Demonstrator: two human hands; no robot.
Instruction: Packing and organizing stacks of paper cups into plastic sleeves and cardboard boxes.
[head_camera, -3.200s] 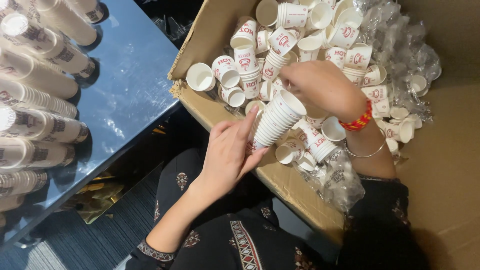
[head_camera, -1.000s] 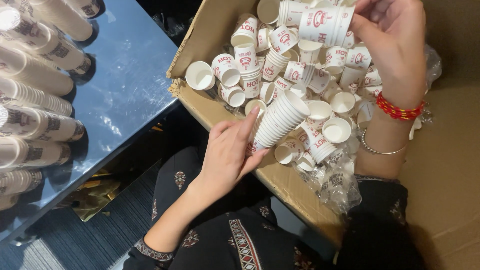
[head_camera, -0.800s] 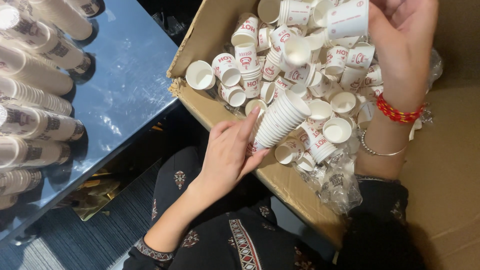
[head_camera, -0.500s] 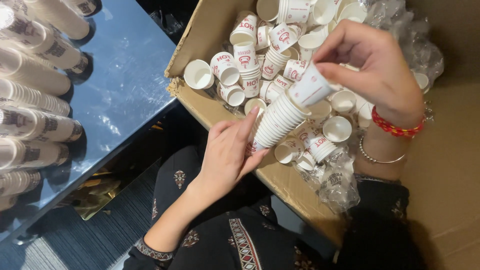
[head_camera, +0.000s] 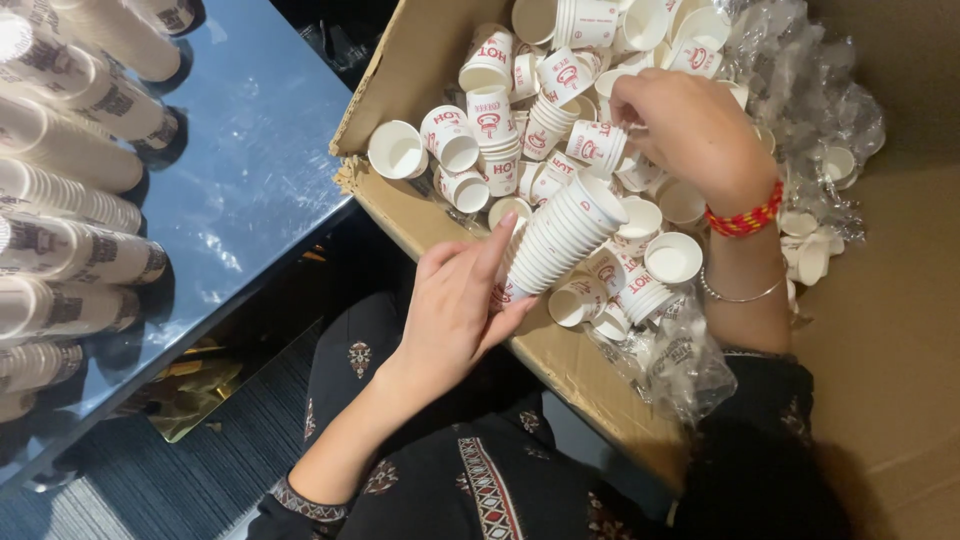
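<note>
Inside cardboard box (head_camera: 420, 70), left hand (head_camera: 460, 300) grips cup stack (head_camera: 560, 240).

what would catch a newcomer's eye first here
A big cardboard box heaped with small white paper cups printed in red fills the upper right. At centre the left hand holds a nested stack of cups, while the right hand reaches into the pile. Long rows of stacked cups lie on the glossy blue table at left.
</note>
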